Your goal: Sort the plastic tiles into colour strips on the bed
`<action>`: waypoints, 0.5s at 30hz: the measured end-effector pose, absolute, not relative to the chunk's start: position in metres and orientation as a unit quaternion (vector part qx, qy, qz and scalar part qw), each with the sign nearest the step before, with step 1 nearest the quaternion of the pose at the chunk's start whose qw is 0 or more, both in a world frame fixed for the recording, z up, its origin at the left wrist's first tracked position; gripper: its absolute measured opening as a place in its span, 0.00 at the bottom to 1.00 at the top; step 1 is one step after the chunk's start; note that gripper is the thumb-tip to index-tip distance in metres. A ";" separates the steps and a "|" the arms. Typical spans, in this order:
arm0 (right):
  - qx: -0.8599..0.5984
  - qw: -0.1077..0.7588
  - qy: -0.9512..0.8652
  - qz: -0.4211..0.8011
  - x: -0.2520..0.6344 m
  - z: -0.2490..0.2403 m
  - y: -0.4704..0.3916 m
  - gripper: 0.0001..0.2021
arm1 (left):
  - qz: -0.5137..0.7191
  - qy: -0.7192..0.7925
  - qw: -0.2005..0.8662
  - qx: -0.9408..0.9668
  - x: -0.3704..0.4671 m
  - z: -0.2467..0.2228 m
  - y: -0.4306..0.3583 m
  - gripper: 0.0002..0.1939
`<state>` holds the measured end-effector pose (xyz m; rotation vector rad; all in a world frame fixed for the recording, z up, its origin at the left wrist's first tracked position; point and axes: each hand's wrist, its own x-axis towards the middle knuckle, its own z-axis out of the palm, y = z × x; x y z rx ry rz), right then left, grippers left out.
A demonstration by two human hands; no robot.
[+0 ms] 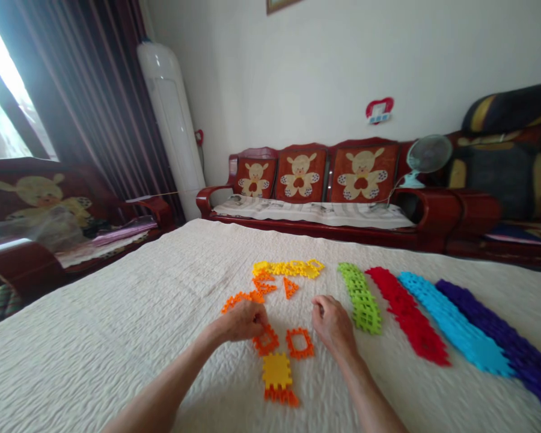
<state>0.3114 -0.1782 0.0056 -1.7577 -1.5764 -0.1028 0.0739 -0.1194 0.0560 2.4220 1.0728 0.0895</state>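
My left hand [246,320] is closed, its fingers pinched at the upper edge of an orange square-frame building piece [265,340]. A second orange square frame [300,343] lies flat on the cloth between my hands. My right hand [332,322] hovers by the green row with fingers curled, and nothing shows in them. Nearer to me, a yellow square piece [277,370] lies against orange pieces [282,396]. Beyond my left hand are a row of orange pieces [238,299], some orange triangles [264,287] and a lone orange triangle [291,288].
On the quilted cover [162,288], a yellow row [291,269] lies at the back. To the right run green [363,300], red [408,316], light blue [455,325] and purple [496,337] rows. A wooden sofa [437,216] with a fan [428,154] stands behind.
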 end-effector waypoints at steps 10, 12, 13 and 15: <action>-0.696 0.369 -0.615 -0.039 0.310 0.008 -0.180 0.10 | 0.104 0.385 0.210 0.893 0.140 0.101 -0.061 0.11; -0.700 0.367 -0.612 -0.036 0.310 0.009 -0.180 0.10 | 0.138 0.421 0.205 0.873 0.165 0.109 -0.048 0.11; -0.702 0.367 -0.610 -0.035 0.309 0.009 -0.180 0.09 | 0.145 0.439 0.203 0.863 0.175 0.111 -0.044 0.10; -0.703 0.368 -0.608 -0.033 0.309 0.010 -0.180 0.09 | 0.153 0.456 0.203 0.853 0.187 0.114 -0.039 0.10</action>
